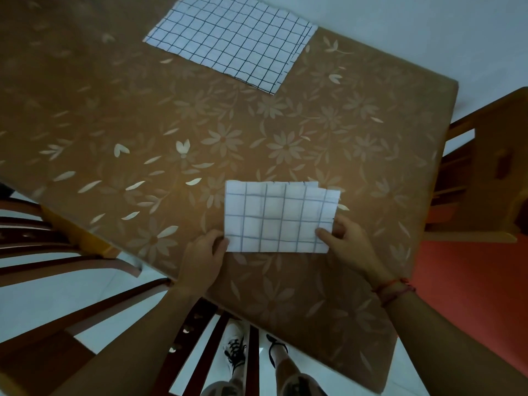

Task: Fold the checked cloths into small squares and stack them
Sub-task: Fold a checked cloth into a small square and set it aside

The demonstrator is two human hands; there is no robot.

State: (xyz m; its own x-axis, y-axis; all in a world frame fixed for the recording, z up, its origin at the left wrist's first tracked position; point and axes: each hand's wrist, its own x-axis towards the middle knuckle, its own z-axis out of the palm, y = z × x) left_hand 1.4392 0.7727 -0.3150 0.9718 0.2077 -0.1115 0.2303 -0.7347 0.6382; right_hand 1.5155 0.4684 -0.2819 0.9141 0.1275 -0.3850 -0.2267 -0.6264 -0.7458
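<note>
Head view – A: so where's the folded checked cloth (278,217) at?

B: on the table (285,132) with the brown flowery cover, close to the near edge, right between both hands. It's a wide rectangle and the layers don't line up at the top right, one pokes out past the other.

A: and the hands?

B: left hand (204,250) pinches the bottom left corner, thumb on top, the other fingers tucked under so can't see them. Right hand (347,241) has the bottom right corner, thumb pressed on top, fingers curled round behind the right edge. Red string bracelet (393,288) on that wrist.

A: is the cloth lying flat or lifted?

B: honestly can't tell from this angle.

A: anything else?

B: a second checked cloth (231,42) lies spread out at the far side, well apart. Wooden chair (485,167) off to the right, dark chair back (57,252) on the left.
</note>
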